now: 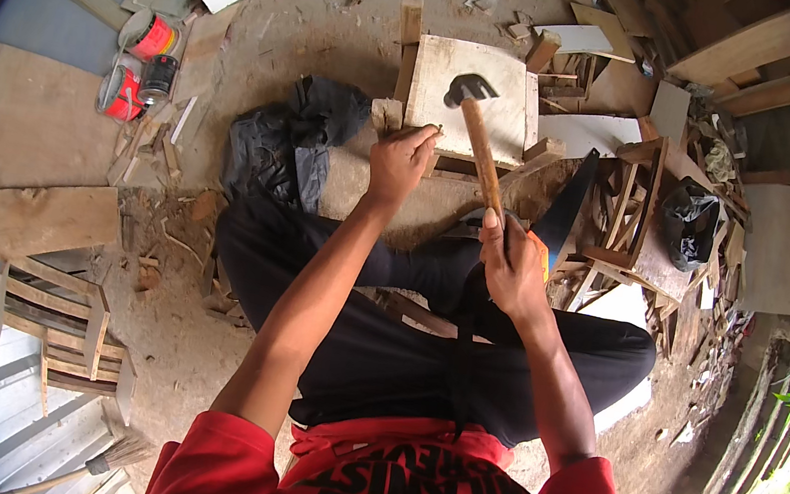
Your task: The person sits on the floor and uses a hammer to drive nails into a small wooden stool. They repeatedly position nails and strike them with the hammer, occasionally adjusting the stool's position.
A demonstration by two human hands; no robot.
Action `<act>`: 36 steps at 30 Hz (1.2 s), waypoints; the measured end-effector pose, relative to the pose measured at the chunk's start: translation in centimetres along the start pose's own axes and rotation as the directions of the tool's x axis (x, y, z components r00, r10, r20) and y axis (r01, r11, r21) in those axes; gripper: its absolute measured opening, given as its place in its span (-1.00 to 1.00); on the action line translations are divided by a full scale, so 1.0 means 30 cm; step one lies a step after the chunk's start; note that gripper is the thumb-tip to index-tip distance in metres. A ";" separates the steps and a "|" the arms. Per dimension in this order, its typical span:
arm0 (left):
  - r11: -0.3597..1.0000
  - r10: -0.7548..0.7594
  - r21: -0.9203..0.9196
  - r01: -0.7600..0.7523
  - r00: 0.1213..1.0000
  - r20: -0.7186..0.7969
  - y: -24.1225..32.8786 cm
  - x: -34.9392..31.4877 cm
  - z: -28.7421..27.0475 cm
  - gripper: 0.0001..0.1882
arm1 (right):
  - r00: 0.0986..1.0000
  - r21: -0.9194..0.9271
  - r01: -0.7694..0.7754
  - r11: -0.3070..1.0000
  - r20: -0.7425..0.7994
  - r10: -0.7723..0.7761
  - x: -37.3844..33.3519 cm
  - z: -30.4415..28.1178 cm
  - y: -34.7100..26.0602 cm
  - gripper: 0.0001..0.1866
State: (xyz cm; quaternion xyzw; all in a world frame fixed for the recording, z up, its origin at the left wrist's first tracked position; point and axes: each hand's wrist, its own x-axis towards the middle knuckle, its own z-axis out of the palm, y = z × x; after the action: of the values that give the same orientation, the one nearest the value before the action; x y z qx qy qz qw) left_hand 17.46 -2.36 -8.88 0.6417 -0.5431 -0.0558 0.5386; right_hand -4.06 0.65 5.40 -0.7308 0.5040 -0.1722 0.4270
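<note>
My right hand [515, 269] is wrapped round the wooden handle of a claw hammer [484, 157]. The dark hammer head is raised over a pale wooden panel [439, 76], which sits on a small wooden frame with legs. My left hand [401, 162] rests at the panel's near left edge. Its thumb and fingers pinch a tiny thing that looks like a nail [439, 131]; most of it is hidden. Beside my right hand lies a handsaw [568, 201] with a dark blade and an orange handle, partly covered by the hand.
A black plastic bag [278, 145] lies left of the frame. Paint cans [148, 35] stand farther left. Wood scraps and a wooden frame [637, 215] are piled at right, with another black bag [689, 223]. Slatted wooden pieces [61, 321] lie at lower left, near a broom [97, 464].
</note>
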 end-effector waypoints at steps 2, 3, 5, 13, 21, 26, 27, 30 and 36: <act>0.999 0.010 -0.038 -0.011 1.000 -0.015 -0.004 0.000 0.004 -0.84 | 1.000 0.025 0.009 1.000 -0.007 -0.008 -0.007 0.003 -0.015 -0.50; 1.000 0.023 -0.019 -0.024 1.000 -0.012 -0.004 0.002 0.006 -0.84 | 1.000 0.041 0.016 0.999 -0.013 -0.015 -0.006 0.004 -0.017 -0.49; 0.999 0.050 0.019 -0.049 0.999 -0.005 -0.005 0.002 0.004 -0.84 | 1.000 0.028 0.018 0.999 0.002 -0.018 -0.007 0.011 0.004 -0.49; 0.999 0.033 -0.015 -0.034 0.999 -0.020 -0.010 -0.001 0.007 -0.85 | 1.000 0.036 0.009 0.999 0.006 -0.009 -0.008 -0.009 -0.036 -0.48; 1.000 -0.015 -0.024 0.016 0.999 0.028 0.010 -0.001 -0.006 -0.85 | 0.999 -0.042 -0.032 0.999 -0.009 0.032 0.003 -0.015 -0.006 -0.50; 0.999 0.024 -0.027 -0.025 0.999 -0.021 0.010 -0.002 0.001 -0.87 | 1.000 0.002 0.009 1.000 0.014 -0.009 -0.008 0.009 0.015 -0.50; 0.999 0.034 -0.027 -0.034 0.999 -0.030 0.014 0.001 0.000 -0.87 | 0.999 -0.004 0.008 1.000 0.036 -0.008 -0.007 0.018 0.031 -0.51; 1.000 -0.016 0.006 0.016 0.999 0.032 0.020 -0.003 -0.008 -0.86 | 0.999 -0.034 -0.003 0.999 0.033 0.004 -0.006 -0.004 0.017 -0.53; 0.998 0.043 0.037 -0.043 0.999 -0.013 0.005 0.004 0.001 -0.88 | 1.000 -0.004 0.021 1.000 0.018 -0.021 -0.017 0.008 0.003 -0.50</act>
State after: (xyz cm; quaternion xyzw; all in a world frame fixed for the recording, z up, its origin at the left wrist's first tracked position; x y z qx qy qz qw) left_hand 17.40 -2.46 -8.72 0.6399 -0.5540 -0.0300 0.5317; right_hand -4.15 1.19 5.28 -0.7385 0.4927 -0.1692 0.4281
